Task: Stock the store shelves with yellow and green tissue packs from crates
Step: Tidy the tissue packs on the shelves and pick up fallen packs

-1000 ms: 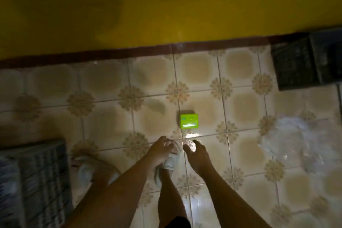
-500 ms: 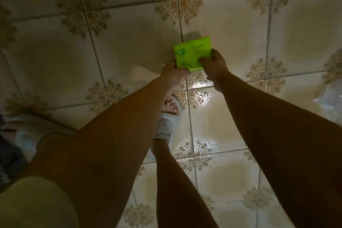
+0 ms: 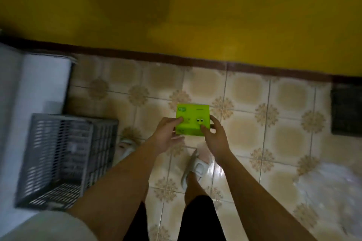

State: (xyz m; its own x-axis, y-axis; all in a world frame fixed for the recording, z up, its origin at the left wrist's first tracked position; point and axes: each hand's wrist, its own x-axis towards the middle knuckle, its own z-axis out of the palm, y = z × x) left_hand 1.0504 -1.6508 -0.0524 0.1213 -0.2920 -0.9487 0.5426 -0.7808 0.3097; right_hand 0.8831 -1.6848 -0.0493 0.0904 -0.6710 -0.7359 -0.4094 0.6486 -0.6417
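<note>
A bright green tissue pack (image 3: 193,115) with a small cartoon face is held in the air above the tiled floor, in front of my legs. My left hand (image 3: 166,133) grips its left side, thumb on top. My right hand (image 3: 215,135) grips its right side, thumb on the top face and fingers wrapped behind. A grey slatted plastic crate (image 3: 62,160) stands on the floor to my left; it looks empty as far as its inside shows.
A yellow wall (image 3: 195,15) with a dark red skirting runs across the far side. A dark crate (image 3: 346,111) sits at the right edge. Crumpled clear plastic (image 3: 329,188) lies on the floor at the right. A white surface (image 3: 29,84) stands at the left. My feet in white sandals (image 3: 195,168) are below the pack.
Both hands took hold of the green pack on the floor and lifted it. The view rose from a close look at the floor back to the wall and crates.
</note>
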